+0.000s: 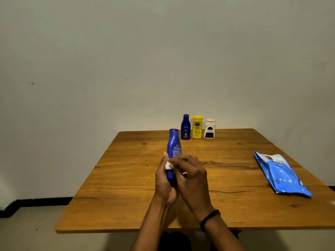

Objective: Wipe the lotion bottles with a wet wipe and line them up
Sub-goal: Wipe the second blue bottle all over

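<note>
My left hand (pixel 164 182) grips the lower part of a blue lotion bottle (pixel 174 144), held above the middle of the wooden table (pixel 126 178) with its cap end pointing away from me. My right hand (pixel 192 176) presses a small white wet wipe (pixel 168 165) against the bottle's side. At the table's far edge stand three bottles in a row: a dark blue one (pixel 185 126), a yellow one (pixel 197 127) and a white one with a dark label (pixel 210 128).
A blue pack of wet wipes (pixel 281 173) lies flat near the table's right edge. A plain wall rises right behind the far edge. The floor shows to the left of the table.
</note>
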